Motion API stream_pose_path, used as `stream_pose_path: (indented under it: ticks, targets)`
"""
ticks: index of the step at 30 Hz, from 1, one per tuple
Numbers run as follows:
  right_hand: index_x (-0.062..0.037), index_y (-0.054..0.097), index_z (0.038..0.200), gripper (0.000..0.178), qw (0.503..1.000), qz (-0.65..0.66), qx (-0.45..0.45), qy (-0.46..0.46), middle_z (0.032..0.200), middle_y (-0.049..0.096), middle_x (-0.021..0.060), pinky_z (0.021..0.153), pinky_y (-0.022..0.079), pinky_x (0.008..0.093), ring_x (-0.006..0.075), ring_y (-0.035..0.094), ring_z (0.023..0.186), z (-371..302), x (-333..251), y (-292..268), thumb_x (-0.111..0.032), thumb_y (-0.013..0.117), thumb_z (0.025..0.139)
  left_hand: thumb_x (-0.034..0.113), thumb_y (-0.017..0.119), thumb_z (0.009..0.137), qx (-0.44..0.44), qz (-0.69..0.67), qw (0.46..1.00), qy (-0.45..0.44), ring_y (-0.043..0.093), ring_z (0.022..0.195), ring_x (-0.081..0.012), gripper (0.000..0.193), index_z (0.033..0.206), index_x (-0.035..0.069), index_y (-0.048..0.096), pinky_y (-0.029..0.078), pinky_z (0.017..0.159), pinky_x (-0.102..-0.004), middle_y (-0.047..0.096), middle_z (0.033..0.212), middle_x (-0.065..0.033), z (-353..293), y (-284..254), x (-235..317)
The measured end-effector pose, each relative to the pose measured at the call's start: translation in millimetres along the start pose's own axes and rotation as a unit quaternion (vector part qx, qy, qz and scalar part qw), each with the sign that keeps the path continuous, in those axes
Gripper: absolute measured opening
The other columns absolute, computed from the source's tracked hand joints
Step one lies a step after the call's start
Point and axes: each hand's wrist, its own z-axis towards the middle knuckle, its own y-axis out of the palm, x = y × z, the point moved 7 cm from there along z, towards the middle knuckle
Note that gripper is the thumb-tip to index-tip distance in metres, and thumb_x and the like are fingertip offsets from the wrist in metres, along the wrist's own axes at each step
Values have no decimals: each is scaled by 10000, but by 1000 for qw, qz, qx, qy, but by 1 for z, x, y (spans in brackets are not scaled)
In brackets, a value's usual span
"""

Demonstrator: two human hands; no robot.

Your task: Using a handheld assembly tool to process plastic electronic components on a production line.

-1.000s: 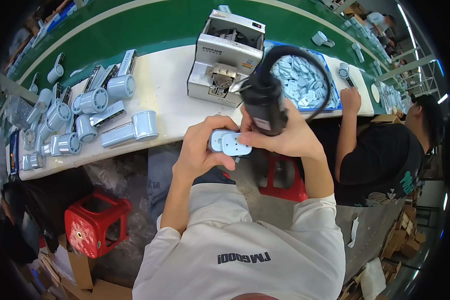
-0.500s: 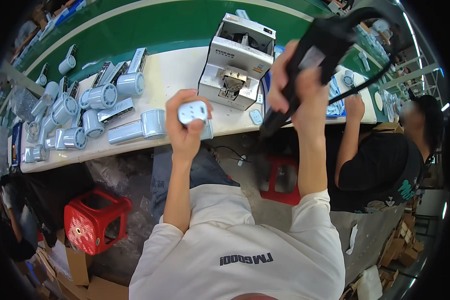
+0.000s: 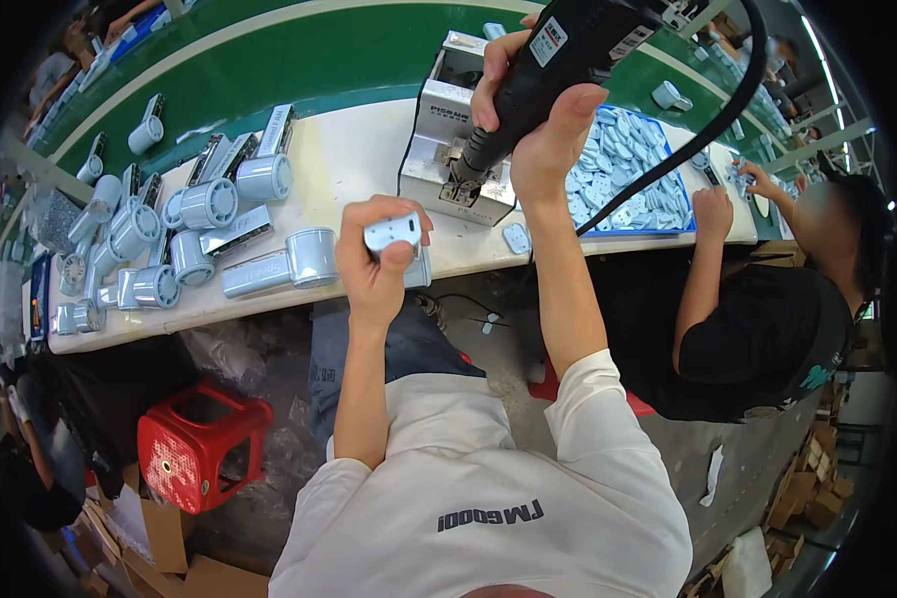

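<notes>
My left hand [image 3: 367,264] is closed around a light-blue plastic housing [image 3: 394,233], with its rounded end face, marked by small holes and a dark slot, turned up. More of the same housing shows below my fingers. My right hand [image 3: 546,149] grips a black electric screwdriver [image 3: 528,95] by its thick body. The screwdriver slants down to the left, its tip at the metal pick-up mouth of a grey screw feeder [image 3: 441,125]. Whether a screw sits on the tip I cannot tell. A loose light-blue cap [image 3: 515,238] lies by the feeder's front corner.
Several light-blue handheld fan bodies [image 3: 207,203] crowd the bench's left side. Right of the feeder, a blue tray [image 3: 636,233] holds many small caps. The screwdriver's black cable [image 3: 703,140] loops across the right. A co-worker [image 3: 757,309] sits there. A red stool [image 3: 204,448] stands lower left.
My right hand has swung the screwdriver left, bringing its tip from beside the bench edge up to the feeder's mouth. My left hand keeps the housing in nearly the same place.
</notes>
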Motion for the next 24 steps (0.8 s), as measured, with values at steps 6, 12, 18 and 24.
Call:
stream_pose_path:
  ticks: [6, 12, 18, 24]
  targets:
    - [26, 354, 1149, 905, 999, 15, 20, -33, 719, 469, 74, 417, 366, 236, 112, 429, 427, -10, -1, -2, -795, 298, 773, 421, 580, 883, 75, -35, 996, 45, 543, 667, -163, 445, 1049, 25, 464, 439, 610, -259, 571, 822, -132, 9, -17, 13]
    - [14, 365, 1164, 892, 999, -53, 7, 12, 692, 461, 62, 399, 352, 232, 105, 406, 411, -7, -2, 7, -788, 267, 786, 452, 542, 895, 9, 10, 999, -36, 542, 650, -167, 455, 1026, 25, 456, 440, 597, -263, 561, 809, -132, 1, 1, -7]
    - [-18, 401, 1149, 823, 990, 128, 18, 53, 699, 468, 63, 390, 345, 240, 93, 397, 403, 13, -33, 4, -759, 261, 821, 470, 538, 891, -4, -31, 999, -31, 539, 652, -167, 471, 1023, 27, 454, 438, 601, -266, 557, 805, -129, 2, -1, -7]
    - [19, 436, 1108, 910, 908, 413, 9, 67, 609, 448, 64, 337, 317, 204, 90, 377, 343, 43, -88, 57, -809, 249, 782, 442, 596, 866, -11, -59, 997, -52, 553, 686, -112, 468, 1044, 26, 478, 436, 613, -219, 605, 829, -93, 1, -4, -14]
